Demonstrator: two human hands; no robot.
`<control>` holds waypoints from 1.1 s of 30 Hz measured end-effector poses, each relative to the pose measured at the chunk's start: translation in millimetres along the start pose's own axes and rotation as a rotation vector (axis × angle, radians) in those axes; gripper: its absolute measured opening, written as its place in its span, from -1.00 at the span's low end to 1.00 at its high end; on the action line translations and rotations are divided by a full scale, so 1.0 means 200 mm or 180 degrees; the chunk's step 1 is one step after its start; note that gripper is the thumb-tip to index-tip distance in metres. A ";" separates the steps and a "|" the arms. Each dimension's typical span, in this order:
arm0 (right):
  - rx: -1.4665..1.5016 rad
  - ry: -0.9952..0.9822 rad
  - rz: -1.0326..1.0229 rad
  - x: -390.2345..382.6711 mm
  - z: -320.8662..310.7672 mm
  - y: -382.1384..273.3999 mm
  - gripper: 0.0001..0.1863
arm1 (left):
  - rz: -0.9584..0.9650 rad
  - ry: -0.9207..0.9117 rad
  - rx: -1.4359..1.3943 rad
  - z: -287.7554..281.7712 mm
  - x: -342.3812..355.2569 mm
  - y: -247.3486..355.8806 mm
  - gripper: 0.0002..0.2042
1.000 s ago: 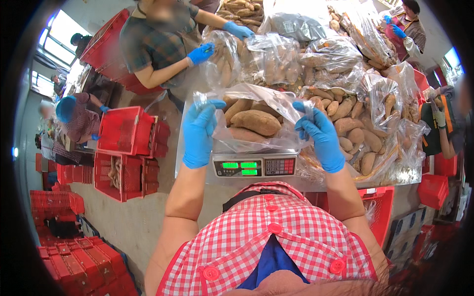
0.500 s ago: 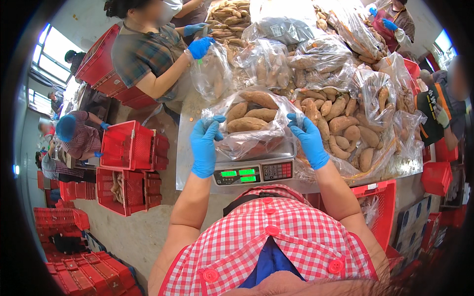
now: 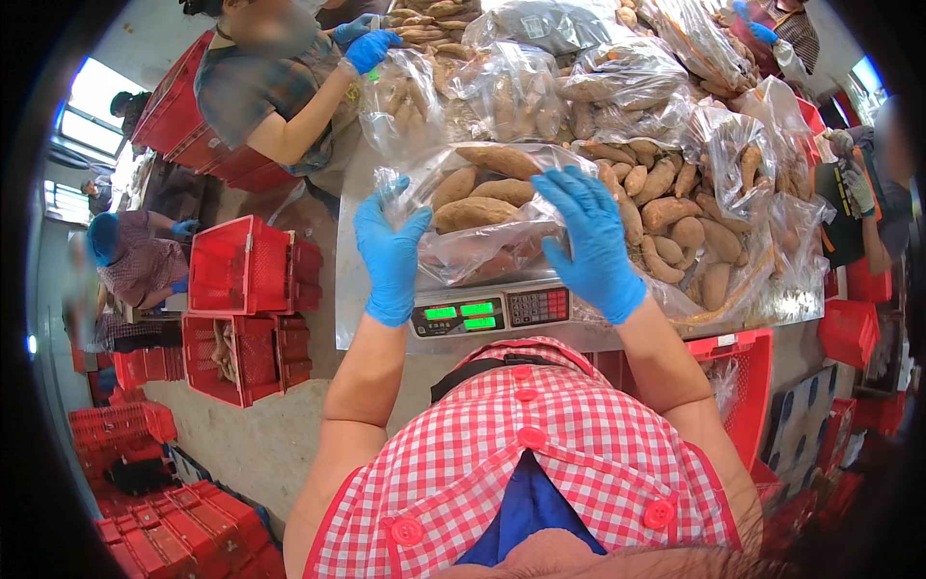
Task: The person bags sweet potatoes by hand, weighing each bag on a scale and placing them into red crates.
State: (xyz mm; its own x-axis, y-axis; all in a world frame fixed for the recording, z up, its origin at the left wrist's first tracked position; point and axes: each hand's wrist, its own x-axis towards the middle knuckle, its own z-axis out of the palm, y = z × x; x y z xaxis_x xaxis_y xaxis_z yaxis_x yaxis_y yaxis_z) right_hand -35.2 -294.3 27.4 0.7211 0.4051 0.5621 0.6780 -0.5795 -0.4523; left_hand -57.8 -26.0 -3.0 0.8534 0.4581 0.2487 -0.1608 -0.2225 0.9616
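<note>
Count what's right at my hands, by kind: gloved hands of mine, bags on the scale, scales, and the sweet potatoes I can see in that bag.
Own blue-gloved hands: 2 (left hand, right hand)
Clear plastic bag on the scale: 1
Digital scale: 1
Sweet potatoes clearly visible in that bag: 4; more may be hidden
Total: 8

left hand (image 3: 391, 253) + right hand (image 3: 590, 243) | grip bag of sweet potatoes (image 3: 479, 207) | on scale (image 3: 490, 311)
</note>
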 end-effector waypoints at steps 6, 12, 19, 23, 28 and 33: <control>-0.0436 -0.0904 -0.0488 0.07 0.12 0.06 -0.28 | 0.0165 0.0017 -0.0145 0.04 0.05 -0.04 -0.63; -0.1071 -0.0900 -0.0415 -0.15 0.29 0.30 -0.34 | -0.0663 -0.0443 -0.0431 0.05 0.08 -0.14 -0.85; -0.0203 -0.1222 -0.0068 -0.52 0.09 0.30 -0.40 | -0.0063 -0.0441 0.0336 0.14 0.08 -0.59 -0.79; 0.0041 0.0322 0.0580 -0.64 -0.12 0.52 -0.53 | -0.0174 -0.0328 0.0318 0.18 0.03 -0.52 -0.81; 0.0354 0.0750 0.2748 -0.84 -0.18 1.09 -0.74 | -0.0239 -0.0117 0.0290 0.23 0.02 -0.34 -0.86; 0.0308 0.0265 0.2660 -0.57 -0.09 1.26 -0.54 | -0.0186 0.0093 0.0018 0.28 0.04 -0.18 -0.88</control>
State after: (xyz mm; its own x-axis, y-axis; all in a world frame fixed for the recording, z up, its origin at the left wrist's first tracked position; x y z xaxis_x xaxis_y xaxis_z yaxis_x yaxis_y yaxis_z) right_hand 50.9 -498.2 -138.5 0.9806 -0.1854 0.0638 -0.0617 -0.6007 -0.7971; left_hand -18.4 -62.7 -42.0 0.8465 0.4953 0.1954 -0.1082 -0.1994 0.9739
